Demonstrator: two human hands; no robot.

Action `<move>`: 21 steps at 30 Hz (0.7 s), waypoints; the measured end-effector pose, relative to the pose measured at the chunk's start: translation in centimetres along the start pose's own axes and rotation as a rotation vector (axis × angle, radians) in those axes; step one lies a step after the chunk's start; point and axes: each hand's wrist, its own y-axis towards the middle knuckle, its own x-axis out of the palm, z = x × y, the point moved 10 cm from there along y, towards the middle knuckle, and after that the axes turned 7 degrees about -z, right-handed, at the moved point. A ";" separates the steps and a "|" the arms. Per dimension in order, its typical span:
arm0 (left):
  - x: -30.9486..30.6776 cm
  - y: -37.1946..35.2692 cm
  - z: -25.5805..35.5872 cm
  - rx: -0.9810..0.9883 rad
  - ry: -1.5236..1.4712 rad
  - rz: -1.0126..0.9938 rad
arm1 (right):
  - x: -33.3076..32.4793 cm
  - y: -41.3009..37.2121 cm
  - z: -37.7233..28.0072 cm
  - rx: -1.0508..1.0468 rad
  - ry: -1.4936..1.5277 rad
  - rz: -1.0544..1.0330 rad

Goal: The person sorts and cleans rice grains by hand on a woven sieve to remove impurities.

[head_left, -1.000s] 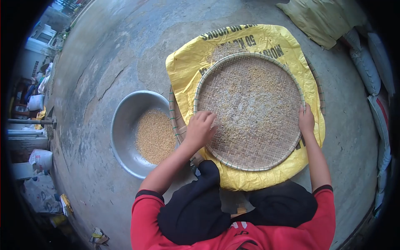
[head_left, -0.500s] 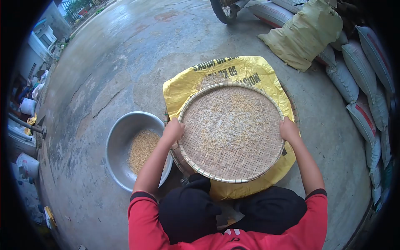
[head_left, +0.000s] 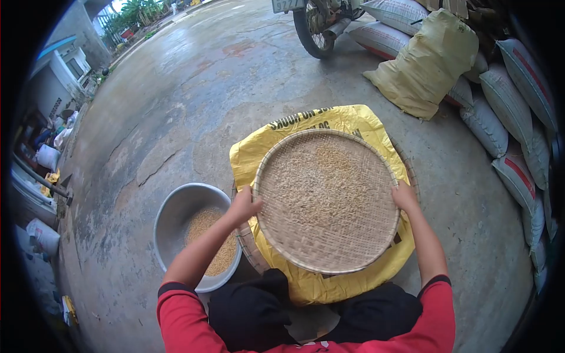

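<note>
My left hand [head_left: 245, 205] grips the left rim of a round woven winnowing basket [head_left: 306, 252]. On the opposite rim, my right hand [head_left: 405, 197] is closed as well. Pale grain [head_left: 329, 182] is spread over the middle and far part of the weave. Beneath the basket lies a yellow printed sack [head_left: 250, 154], with the edge of a second woven tray [head_left: 253, 250] showing under it. A metal basin [head_left: 168, 226] stands left of the basket, partly behind my left forearm, and golden grain [head_left: 220, 259] lies inside it.
Stacked filled sacks [head_left: 511, 100] line the right side, with a crumpled yellowish sack [head_left: 432, 65] at their far end. A parked motorbike's wheel [head_left: 312, 29] stands at the back. Bags and clutter [head_left: 44, 156] run along the left edge of the concrete floor [head_left: 135, 141].
The grain in the basket has shifted and looks less white, more bunched toward the far side. Both hands keep their hold. My view has tilted up, showing more of the motorbike.
</note>
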 end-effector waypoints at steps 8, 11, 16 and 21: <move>1.8 1.7 -5.0 -0.022 -0.162 0.086 | 2.0 -0.2 -0.9 -0.007 -0.057 0.063; 5.2 1.6 -4.4 0.043 -0.110 0.138 | 0.6 1.1 2.2 0.230 -0.180 0.101; 2.3 2.0 -5.8 0.070 -0.245 0.175 | 2.4 -1.3 -1.5 -0.003 -0.168 0.026; 1.3 2.3 -6.7 0.028 -0.277 0.232 | 2.2 -1.4 -0.1 0.092 -0.092 0.088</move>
